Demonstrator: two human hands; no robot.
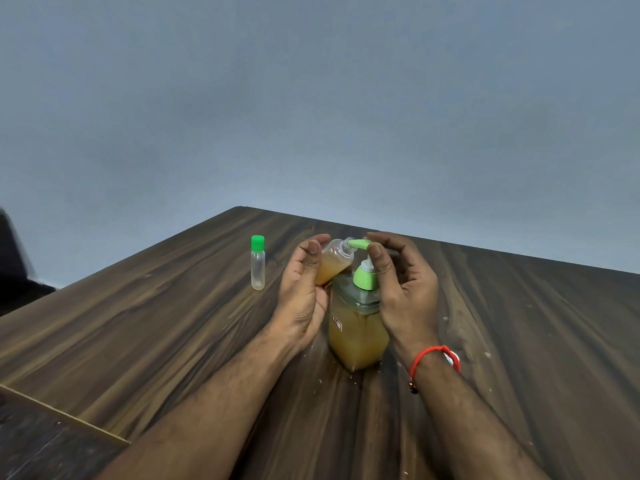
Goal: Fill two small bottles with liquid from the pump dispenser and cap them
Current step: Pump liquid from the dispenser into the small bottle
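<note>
Left hand (304, 289) gripping tilted bottle (334, 261), mouth at pump spout (358, 243)

Hiding the lower end of the tilted small bottle (334, 261) behind the left hand (304, 296). Blurring a dark shape (14, 258), cut by the left edge. Leaving the pump dispenser (356, 327) label unreadable.

A plain blue-grey wall (311, 98) fills the upper half of the view, evenly and softly lit, with no marks on it. Below it a dark wood-grain table (156, 323) runs back to a rounded far corner. Small pale specks lie scattered on its surface at the right. At the lower left a paler edge strip (62, 415) borders a darker, lower surface (41, 452). A dark blurred shape (15, 258) sits at the left edge.
</note>
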